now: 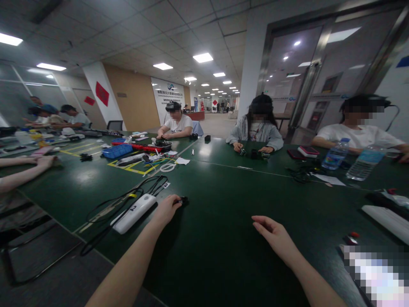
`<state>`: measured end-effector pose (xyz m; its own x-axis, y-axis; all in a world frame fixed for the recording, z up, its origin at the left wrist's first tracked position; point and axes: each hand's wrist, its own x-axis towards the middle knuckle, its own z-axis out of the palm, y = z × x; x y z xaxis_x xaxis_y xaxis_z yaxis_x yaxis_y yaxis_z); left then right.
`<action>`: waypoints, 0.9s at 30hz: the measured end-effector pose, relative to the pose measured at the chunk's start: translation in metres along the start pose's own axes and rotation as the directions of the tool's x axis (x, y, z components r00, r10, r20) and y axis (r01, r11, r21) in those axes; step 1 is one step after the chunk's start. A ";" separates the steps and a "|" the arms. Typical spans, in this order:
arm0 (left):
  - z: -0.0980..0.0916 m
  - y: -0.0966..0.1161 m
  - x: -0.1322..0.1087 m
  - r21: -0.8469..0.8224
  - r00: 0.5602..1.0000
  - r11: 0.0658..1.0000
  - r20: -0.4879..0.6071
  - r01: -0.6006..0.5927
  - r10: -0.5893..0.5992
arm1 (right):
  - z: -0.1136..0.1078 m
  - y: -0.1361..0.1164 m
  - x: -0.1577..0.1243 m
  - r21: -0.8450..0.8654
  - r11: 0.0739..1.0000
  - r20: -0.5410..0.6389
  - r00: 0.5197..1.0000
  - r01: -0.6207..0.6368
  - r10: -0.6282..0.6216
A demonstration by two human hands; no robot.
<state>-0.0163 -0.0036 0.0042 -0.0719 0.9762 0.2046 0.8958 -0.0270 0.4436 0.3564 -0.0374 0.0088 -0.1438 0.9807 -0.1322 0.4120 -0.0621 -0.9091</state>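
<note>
My left hand (168, 210) rests low over the green table, fingers closed at the near edge of a small black object (183, 200). The object's kind is too small and dark to make out. Just left of that hand lies a white power strip (134, 213) marked with a 2, black cables looped around it. Over the table to the right is my right hand (271, 234), thumb and fingers stretched out, with nothing held in them.
A blue basket (117, 151) and a white cable coil (168, 167) lie at the left back. Water bottles (366, 163) stand at the right. Near right are a blurred-out device (373, 273) and a white strip (386, 221). Co-workers sit around the table (217, 238).
</note>
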 end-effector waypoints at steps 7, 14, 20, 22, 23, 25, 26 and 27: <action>0.002 -0.004 0.001 -0.074 0.998 0.996 -0.004 0.056 -0.056 | 0.000 -0.002 -0.002 -0.027 1.000 -0.012 1.000 -0.010 0.010; 0.005 -0.009 0.003 -0.068 1.000 0.998 -0.019 0.015 -0.016 | 0.000 -0.003 -0.001 -0.026 1.000 -0.001 1.000 0.007 -0.007; 0.003 -0.010 0.003 -0.080 1.000 0.997 -0.002 0.024 -0.024 | 0.001 -0.006 -0.004 -0.019 1.000 -0.009 1.000 -0.012 0.012; 0.003 -0.009 0.003 -0.090 0.999 0.995 -0.005 0.051 -0.052 | 0.000 -0.007 -0.004 -0.015 1.000 -0.007 1.000 -0.009 0.009; 0.003 -0.008 0.003 -0.094 0.998 0.994 -0.004 0.062 -0.062 | 0.000 -0.007 -0.004 -0.014 1.000 -0.006 1.000 -0.007 0.007; 0.003 -0.007 0.003 -0.098 0.997 0.993 0.000 0.070 -0.071 | 0.000 -0.007 -0.004 -0.013 1.000 -0.007 1.000 -0.009 0.009; 0.002 -0.006 0.003 -0.101 0.998 0.992 0.000 0.070 -0.071 | 0.000 -0.006 -0.004 -0.013 1.000 -0.006 1.000 -0.012 0.012; 0.002 -0.006 0.003 -0.103 0.997 0.992 -0.002 0.070 -0.071 | 0.000 -0.006 -0.004 -0.014 1.000 -0.005 1.000 -0.013 0.013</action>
<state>-0.0210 0.0000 0.0000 -0.1361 0.9752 0.1743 0.8387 0.0198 0.5443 0.3541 -0.0407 0.0144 -0.1336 0.9808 -0.1421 0.4260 -0.0726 -0.9018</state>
